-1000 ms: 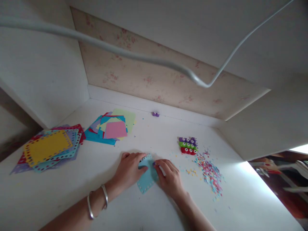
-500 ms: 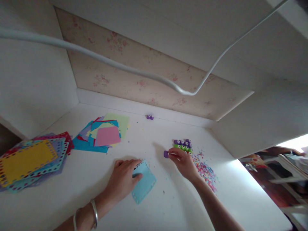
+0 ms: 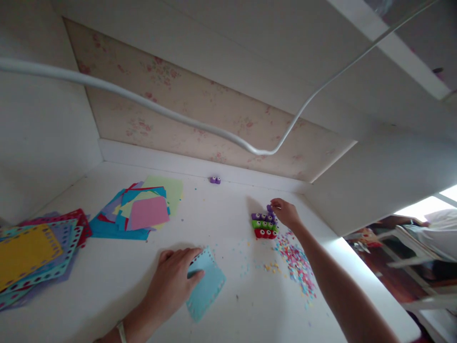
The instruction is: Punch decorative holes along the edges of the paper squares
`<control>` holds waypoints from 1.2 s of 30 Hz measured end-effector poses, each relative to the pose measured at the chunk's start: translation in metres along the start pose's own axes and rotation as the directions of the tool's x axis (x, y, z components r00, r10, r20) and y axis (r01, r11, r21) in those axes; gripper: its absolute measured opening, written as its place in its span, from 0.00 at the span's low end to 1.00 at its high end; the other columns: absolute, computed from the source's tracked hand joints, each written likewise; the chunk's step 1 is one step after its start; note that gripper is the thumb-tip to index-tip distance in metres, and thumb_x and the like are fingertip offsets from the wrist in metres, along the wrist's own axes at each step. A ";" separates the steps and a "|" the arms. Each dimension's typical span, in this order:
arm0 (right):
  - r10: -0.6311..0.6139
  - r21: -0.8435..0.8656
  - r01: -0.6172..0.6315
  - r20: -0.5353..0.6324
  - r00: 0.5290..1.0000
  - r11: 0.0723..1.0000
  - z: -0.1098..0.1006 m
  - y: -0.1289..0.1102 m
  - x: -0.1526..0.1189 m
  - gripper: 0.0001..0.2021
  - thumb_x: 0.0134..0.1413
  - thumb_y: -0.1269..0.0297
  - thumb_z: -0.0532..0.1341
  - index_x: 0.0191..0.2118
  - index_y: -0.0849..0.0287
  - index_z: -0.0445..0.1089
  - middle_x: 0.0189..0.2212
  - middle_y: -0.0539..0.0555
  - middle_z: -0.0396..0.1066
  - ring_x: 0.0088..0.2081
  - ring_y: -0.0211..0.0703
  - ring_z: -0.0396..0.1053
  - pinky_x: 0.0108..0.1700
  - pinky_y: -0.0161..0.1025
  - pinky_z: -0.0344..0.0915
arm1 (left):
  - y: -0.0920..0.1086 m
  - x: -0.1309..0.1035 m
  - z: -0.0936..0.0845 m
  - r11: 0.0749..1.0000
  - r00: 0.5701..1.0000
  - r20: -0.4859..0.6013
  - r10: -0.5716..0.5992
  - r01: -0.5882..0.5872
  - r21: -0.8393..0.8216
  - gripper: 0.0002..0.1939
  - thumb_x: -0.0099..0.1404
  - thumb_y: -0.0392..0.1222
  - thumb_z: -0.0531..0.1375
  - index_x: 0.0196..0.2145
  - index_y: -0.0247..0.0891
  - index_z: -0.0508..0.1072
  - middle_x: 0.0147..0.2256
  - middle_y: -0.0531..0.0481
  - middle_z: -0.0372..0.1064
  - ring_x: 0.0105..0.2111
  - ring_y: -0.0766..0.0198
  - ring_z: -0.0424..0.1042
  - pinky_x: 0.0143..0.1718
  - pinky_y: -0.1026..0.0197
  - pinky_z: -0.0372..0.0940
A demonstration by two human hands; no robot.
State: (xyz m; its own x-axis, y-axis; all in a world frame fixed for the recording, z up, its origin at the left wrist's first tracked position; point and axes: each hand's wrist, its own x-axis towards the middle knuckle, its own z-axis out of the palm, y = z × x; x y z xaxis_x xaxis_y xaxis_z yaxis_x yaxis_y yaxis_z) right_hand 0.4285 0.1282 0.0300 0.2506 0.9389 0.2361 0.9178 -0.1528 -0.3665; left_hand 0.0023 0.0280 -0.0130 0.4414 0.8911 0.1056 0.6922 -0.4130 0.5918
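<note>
My left hand (image 3: 178,274) is closed on a light blue paper card (image 3: 207,290), thumb on top and fingers at its upper left edge. Rows of punched holes run along the card's borders. Off to the right, my right hand (image 3: 284,212) pinches a small purple block (image 3: 269,208) just above the back right of a cluster of similar blocks. In that cluster, purple blocks (image 3: 257,216) form the back row, green blocks (image 3: 259,224) the middle and red blocks (image 3: 264,234) the front. Each shows a white eye-like dot.
Two more purple blocks (image 3: 215,180) sit by the back wall. Colourful paper confetti (image 3: 296,262) is scattered at right. Plain coloured paper pieces (image 3: 150,213) and a stack of hole-edged cards (image 3: 30,245) lie at left. A white cable (image 3: 160,107) hangs across the view.
My right hand has carried the purple block back and right, from in front of the cluster to its back corner. The red row is now uncovered. My left hand still holds the card.
</note>
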 end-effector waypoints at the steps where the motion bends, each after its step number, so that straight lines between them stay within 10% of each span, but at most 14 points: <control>1: -0.003 -0.020 0.004 0.013 1.000 1.000 0.002 0.004 0.001 0.12 0.50 0.74 0.60 0.41 0.59 0.76 0.36 0.57 0.80 0.40 0.47 0.78 0.46 0.41 0.70 | 0.000 0.000 0.000 1.000 1.000 -0.003 0.002 -0.002 -0.001 0.19 0.61 0.39 0.62 0.51 0.47 0.71 0.48 0.48 0.76 0.47 0.53 0.74 0.50 0.48 0.57; 22: -0.069 -0.253 0.086 0.077 0.995 0.964 0.003 -0.001 0.008 0.15 0.55 0.71 0.56 0.44 0.54 0.77 0.42 0.54 0.80 0.45 0.49 0.77 0.49 0.41 0.68 | -0.004 0.001 0.005 0.999 0.999 0.027 -0.022 0.023 -0.038 0.19 0.62 0.40 0.62 0.51 0.48 0.71 0.49 0.51 0.76 0.48 0.53 0.73 0.51 0.47 0.53; 26: -0.106 -0.211 0.123 0.091 0.990 0.970 0.018 -0.033 0.025 0.14 0.58 0.69 0.56 0.45 0.55 0.76 0.40 0.55 0.80 0.44 0.48 0.77 0.49 0.42 0.69 | -0.002 0.001 0.004 0.998 0.999 0.027 -0.044 0.046 -0.047 0.20 0.61 0.39 0.63 0.51 0.47 0.71 0.48 0.51 0.76 0.47 0.53 0.73 0.51 0.48 0.52; 32: -0.280 -0.079 0.299 0.185 0.942 0.951 0.095 -0.119 0.049 0.22 0.58 0.70 0.60 0.58 0.56 0.67 0.58 0.56 0.68 0.53 0.43 0.70 0.56 0.39 0.66 | -0.003 0.001 0.005 0.992 0.995 0.041 -0.089 0.092 -0.088 0.20 0.60 0.38 0.64 0.51 0.47 0.71 0.42 0.51 0.77 0.43 0.55 0.74 0.50 0.49 0.52; 36: -0.333 -0.042 0.344 0.170 0.928 0.938 0.131 -0.158 0.072 0.20 0.63 0.64 0.60 0.59 0.58 0.64 0.61 0.60 0.61 0.58 0.51 0.64 0.58 0.53 0.63 | -0.003 0.001 0.003 0.990 0.995 0.044 -0.093 0.098 -0.106 0.19 0.61 0.37 0.64 0.50 0.48 0.71 0.41 0.52 0.77 0.42 0.56 0.73 0.49 0.50 0.52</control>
State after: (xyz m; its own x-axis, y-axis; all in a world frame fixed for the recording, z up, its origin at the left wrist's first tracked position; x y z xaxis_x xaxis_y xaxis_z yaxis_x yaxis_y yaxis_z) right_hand 0.2613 0.2605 -0.0129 -0.1251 0.9742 0.1879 0.9601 0.1667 -0.2247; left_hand 0.0024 0.0294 -0.0175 0.3997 0.9165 0.0143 0.6675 -0.3017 0.6808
